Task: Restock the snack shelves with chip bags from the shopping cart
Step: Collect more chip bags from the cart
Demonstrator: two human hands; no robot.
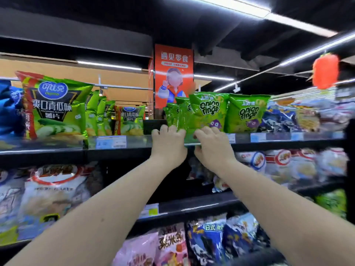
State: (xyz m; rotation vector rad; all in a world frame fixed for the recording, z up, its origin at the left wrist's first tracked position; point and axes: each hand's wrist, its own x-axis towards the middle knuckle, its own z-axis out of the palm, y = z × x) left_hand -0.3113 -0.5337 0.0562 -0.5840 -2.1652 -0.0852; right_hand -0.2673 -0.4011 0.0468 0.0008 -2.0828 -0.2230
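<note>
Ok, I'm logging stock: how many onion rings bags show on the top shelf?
4. The rightmost bag; the middle bag above the right hand; two overlapped bags left of it, above the left hand. More may hide behind.

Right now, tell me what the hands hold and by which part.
The left hand and right hand grip the green onion rings bags by their bottom edges.

Two bare, unsleeved forearms (107, 204)
</note>
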